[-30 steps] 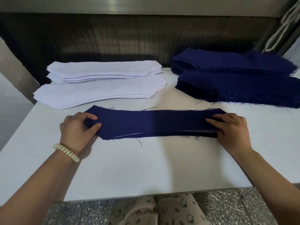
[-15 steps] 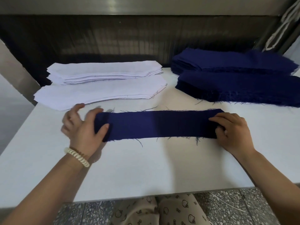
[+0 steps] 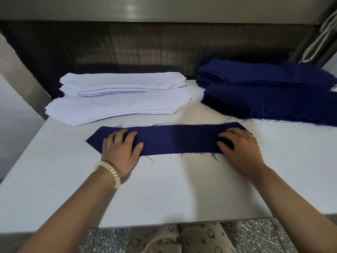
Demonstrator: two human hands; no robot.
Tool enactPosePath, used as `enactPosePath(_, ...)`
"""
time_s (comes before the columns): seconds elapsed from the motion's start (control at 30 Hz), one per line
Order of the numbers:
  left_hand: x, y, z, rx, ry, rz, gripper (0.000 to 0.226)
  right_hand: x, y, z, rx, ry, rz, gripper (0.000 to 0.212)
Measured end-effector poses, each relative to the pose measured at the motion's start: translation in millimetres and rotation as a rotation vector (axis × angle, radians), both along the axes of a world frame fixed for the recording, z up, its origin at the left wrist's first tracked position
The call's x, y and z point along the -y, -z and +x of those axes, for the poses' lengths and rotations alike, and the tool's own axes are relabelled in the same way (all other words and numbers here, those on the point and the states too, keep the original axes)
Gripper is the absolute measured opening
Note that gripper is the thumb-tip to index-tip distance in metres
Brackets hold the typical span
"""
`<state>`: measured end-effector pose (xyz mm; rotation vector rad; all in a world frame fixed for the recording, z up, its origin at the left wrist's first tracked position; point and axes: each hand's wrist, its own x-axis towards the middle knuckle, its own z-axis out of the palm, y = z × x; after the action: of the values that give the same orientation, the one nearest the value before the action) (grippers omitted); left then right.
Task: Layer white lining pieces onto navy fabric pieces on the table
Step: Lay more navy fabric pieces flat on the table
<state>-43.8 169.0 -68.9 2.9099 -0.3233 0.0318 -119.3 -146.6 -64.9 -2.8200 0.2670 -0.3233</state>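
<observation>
A: How far along does the layering look?

B: Early, I'd judge. One navy piece [image 3: 175, 138] lies flat on the worktop [image 3: 164, 189], near the middle and just in front of the supply piles. No white lining sits on top of it. Whether anything lies under it, I cannot tell.

A: And the supplies?

B: The white lining piles [image 3: 116, 108] are at the back left, one behind the other, both many layers thick. The navy piles [image 3: 273, 103] are at the back right, also two and also thick. So most of the work seems to be left: a white piece has yet to go on this navy one, and the same goes for the rest of the piles.

A: What are the hands doing?

B: The left hand [image 3: 120, 148] lies palm down on the left end of the piece, fingers spread and fairly straight, pressing and holding nothing. The right hand [image 3: 240, 148] rests on the right end with its fingers arched, tips and thumb on the cloth. I see no pinch there.

A: How does the piece itself look?

B: It is a long, narrow strip, deep navy, with the left end cut to a point and the right end angled too. It lies smooth, with no folds. The long edges are raw, and loose threads stray onto the worktop on both sides.
</observation>
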Motion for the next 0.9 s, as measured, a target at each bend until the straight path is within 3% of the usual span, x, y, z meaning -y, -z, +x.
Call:
enactPosePath(0.47,-84,0,31,-0.038,-0.211,-0.016,0.054,-95,-3,56,-0.082,-0.056,0.068,0.036)
enactPosePath(0.7,-83,-2,36,-0.057,-0.287,-0.042,0.053,-107,-3,63,-0.128,-0.049,0.005,0.037)
enactPosePath(0.9,-20,-10,33,0.140,-0.261,-0.213,0.047,-75,-18,66,0.087,-0.001,0.072,0.036)
